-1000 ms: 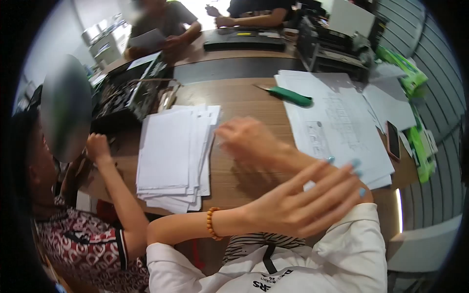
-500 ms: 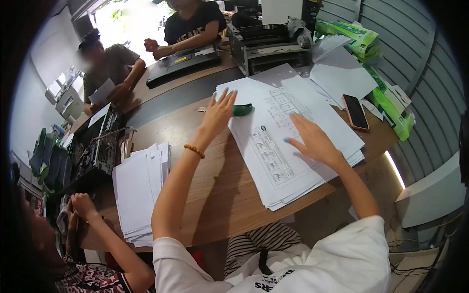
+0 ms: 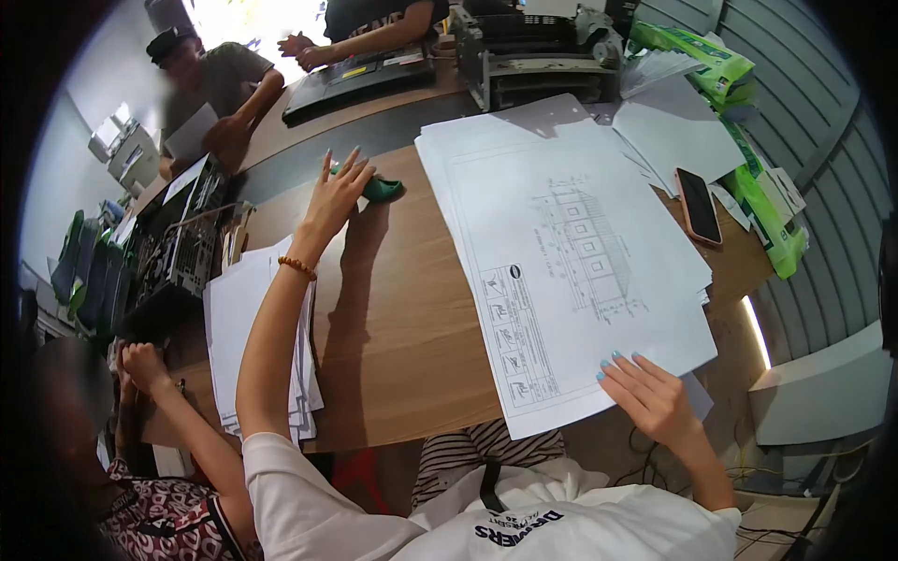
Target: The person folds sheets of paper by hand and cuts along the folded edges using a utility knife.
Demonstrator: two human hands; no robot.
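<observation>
My left hand (image 3: 339,192) is over the wooden table, left of the paper stack, its fingers stretched out. A tool with a curved green handle (image 3: 382,190) shows under and beside the fingers, held at the thumb side, which is hidden. My right hand (image 3: 652,397) is at the near right edge of a large printed drawing sheet (image 3: 468,280). Its fingers lie on top of the sheet and the thumb is out of sight below the edge. The sheet lies on the stack, with its near edge out past the table edge.
Loose white papers (image 3: 253,346) lie at the left. A phone (image 3: 699,208) rests right of the stack, beside green packets (image 3: 762,210). Opened machine parts (image 3: 533,61) and a black laptop (image 3: 360,84) stand behind. Three other people are around the table (image 3: 402,355).
My left hand has moved left off the paper, and the green-handled tool has gone with it. My right hand has drawn back to the sheet's near edge, and the sheet has slid toward me.
</observation>
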